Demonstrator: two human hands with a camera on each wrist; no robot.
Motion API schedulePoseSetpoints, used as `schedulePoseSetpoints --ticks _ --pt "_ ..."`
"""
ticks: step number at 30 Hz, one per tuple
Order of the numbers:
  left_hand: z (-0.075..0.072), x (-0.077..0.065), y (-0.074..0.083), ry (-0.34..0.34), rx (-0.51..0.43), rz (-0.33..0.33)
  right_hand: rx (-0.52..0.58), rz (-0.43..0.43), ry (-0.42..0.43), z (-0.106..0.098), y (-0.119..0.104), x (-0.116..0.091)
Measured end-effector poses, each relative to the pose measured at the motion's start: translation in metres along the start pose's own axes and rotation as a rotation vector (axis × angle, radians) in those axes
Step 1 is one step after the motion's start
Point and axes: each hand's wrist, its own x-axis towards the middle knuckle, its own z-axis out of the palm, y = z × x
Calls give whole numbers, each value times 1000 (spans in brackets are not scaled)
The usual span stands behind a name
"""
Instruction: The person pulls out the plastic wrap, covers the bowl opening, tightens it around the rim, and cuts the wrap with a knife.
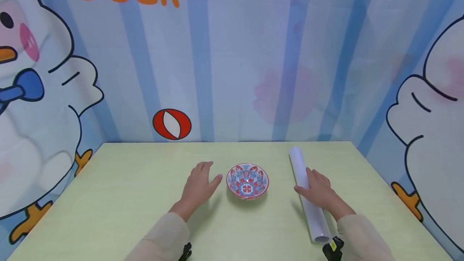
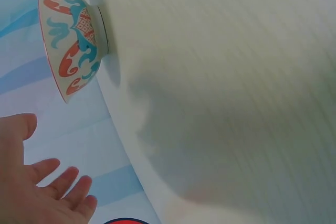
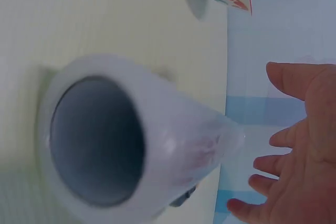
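A bowl point(image 1: 247, 181) with a red and blue pattern stands upright on the table, and its patterned outside shows in the left wrist view. My left hand point(image 1: 199, 186) is just left of the bowl, apart from it, fingers loosely spread and holding nothing. To the right lies a white, hollow roll point(image 1: 308, 200), lengthwise away from me. My right hand point(image 1: 317, 189) is over the roll's middle in the head view. In the right wrist view its relaxed fingers point(image 3: 270, 166) are apart from the roll, whose round open end faces the camera.
The pale yellow-green table point(image 1: 137, 196) reaches back to a blue striped curtain point(image 1: 232, 59) with cartoon ducks. A black wrist device point(image 1: 333, 249) sits by the right sleeve. A small dark thing point(image 3: 184, 196), mostly hidden behind the roll, cannot be made out.
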Motion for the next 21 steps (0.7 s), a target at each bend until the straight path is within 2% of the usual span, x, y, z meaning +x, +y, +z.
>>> schedulePoseSetpoints --ticks 5,8,11,16,21 --pt "-2 -9 -9 -3 29 11 9 73 -22 3 11 -12" --pt "-6 -12 -15 -9 27 2 -29 111 -44 4 15 -18" --pt "-9 -11 -20 -11 11 -5 -16 147 -83 5 18 -24" --pt "-9 -6 -23 -65 -12 -6 44 185 -131 6 14 -31" --pt "-8 -5 -24 -80 -28 3 -62 165 -89 11 10 -33"
